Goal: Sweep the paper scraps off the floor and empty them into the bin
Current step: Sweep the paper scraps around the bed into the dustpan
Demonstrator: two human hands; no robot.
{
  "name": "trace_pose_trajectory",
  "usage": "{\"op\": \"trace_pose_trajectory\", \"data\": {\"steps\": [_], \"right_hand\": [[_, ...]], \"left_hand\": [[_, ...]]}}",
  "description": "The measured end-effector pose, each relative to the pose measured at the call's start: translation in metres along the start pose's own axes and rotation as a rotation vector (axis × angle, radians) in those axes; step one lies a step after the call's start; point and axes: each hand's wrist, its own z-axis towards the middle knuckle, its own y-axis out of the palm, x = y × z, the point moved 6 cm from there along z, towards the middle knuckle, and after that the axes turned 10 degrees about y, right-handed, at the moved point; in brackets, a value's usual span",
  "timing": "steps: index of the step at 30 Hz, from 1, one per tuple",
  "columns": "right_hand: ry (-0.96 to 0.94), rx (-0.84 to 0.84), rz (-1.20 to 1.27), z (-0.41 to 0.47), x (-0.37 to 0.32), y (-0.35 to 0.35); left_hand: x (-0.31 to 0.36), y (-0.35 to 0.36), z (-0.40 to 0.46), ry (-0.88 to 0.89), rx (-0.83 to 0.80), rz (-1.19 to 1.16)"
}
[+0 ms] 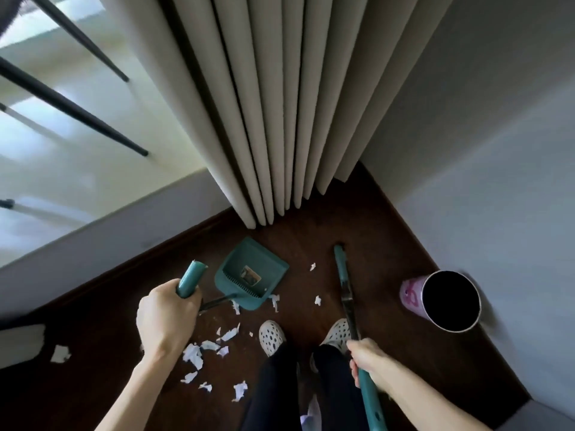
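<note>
A teal dustpan [249, 276] stands on the dark wooden floor with a label inside its tray. My left hand [166, 318] is shut on the dustpan's teal handle [190, 279]. My right hand [368, 363] grips the broom's teal handle [368, 399]; the broom [342, 272] reaches forward, its head seen edge-on near the curtain. White paper scraps [194, 353] lie scattered in front of my left shoe, with more scraps at the dustpan's lip [274, 301] and further right [317, 300]. A pink bin [448, 301] with a dark open mouth stands to the right.
Beige curtain folds [280, 119] hang to the floor ahead. A grey wall [497, 181] runs along the right, by the bin. Black chair legs [77, 116] stand at far left. One scrap [59, 353] lies apart at left. My white perforated shoes [271, 335] stand between the scraps and the broom.
</note>
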Motion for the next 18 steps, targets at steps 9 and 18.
{"op": "trace_pose_trajectory", "data": {"steps": [9,18], "right_hand": [[-0.008,-0.054,-0.087,0.021,-0.033,0.034],[-0.016,-0.010,-0.299,-0.003,0.001,0.077]], "left_hand": [[-0.017,0.026,-0.023,0.025,-0.037,0.062],[-0.056,-0.007,-0.026,-0.058,0.078,0.075]]}}
